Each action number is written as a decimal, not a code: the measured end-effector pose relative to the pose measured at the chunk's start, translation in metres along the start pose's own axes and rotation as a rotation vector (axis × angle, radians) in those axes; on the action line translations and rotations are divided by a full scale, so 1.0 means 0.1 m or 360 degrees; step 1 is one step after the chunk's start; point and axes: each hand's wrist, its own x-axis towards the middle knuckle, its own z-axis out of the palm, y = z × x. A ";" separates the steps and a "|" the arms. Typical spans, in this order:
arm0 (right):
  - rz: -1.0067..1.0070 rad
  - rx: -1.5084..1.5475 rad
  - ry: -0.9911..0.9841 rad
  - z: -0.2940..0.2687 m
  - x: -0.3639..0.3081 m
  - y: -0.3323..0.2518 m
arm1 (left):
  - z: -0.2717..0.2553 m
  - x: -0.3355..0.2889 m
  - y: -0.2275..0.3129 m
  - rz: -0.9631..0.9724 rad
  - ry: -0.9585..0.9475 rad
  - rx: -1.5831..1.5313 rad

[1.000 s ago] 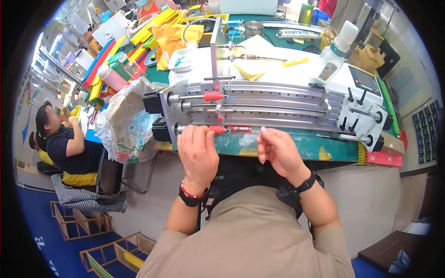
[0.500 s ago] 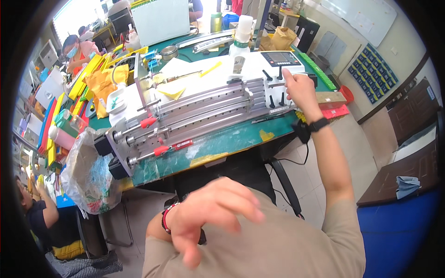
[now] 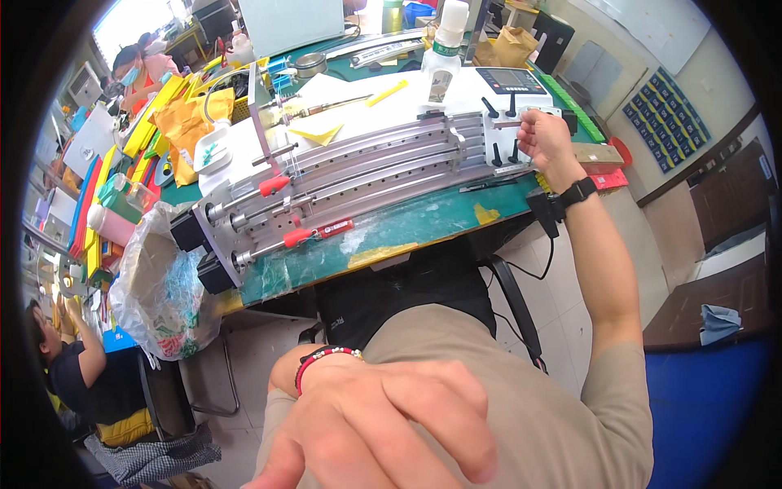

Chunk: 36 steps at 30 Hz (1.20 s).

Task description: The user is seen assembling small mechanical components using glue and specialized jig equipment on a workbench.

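Observation:
My right hand (image 3: 547,145) is at the right end of a long metal rail machine (image 3: 366,175), fingers curled together beside a white plate with black levers (image 3: 511,104). What its fingertips hold, if anything, I cannot make out. My left hand (image 3: 391,416) hangs large and blurred in front of my body, away from the bench, with fingers apart and nothing seen in them; a red and black bracelet circles that wrist. Two red-coated pieces (image 3: 274,186) sit on the machine's rods at the left. A red-handled tool (image 3: 336,228) lies along its near side.
A white bottle (image 3: 444,57) and a control box with a screen (image 3: 509,80) stand behind the machine. A plastic bag (image 3: 155,301) hangs at the bench's left end. A black chair (image 3: 517,301) is under the near edge. Two other people are at the left.
My right fingers have come off the upper black lever and curled just nearer to me. My left hand has come lower and closer to view. The whole view has shifted slightly.

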 end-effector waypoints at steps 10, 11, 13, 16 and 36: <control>0.0090 0.0757 -0.0143 0.25 -0.26 0.43 | 0.20 0.18 -0.41 -0.0124 -0.0208 0.1172; 0.0106 0.0836 -0.0172 0.26 -0.28 0.44 | 0.29 0.19 -0.56 -0.0137 -0.0202 0.1171; 0.0125 0.0948 -0.0187 0.33 -0.32 0.43 | 0.52 0.23 -0.81 0.0398 0.0283 0.1290; 0.0182 0.1087 -0.0171 0.41 -0.35 0.45 | 0.73 0.29 -0.82 0.0321 0.0476 0.1236; 0.0306 0.1118 -0.0679 0.53 -0.59 0.71 | -0.86 -0.14 -0.26 -0.1089 -0.0559 0.2893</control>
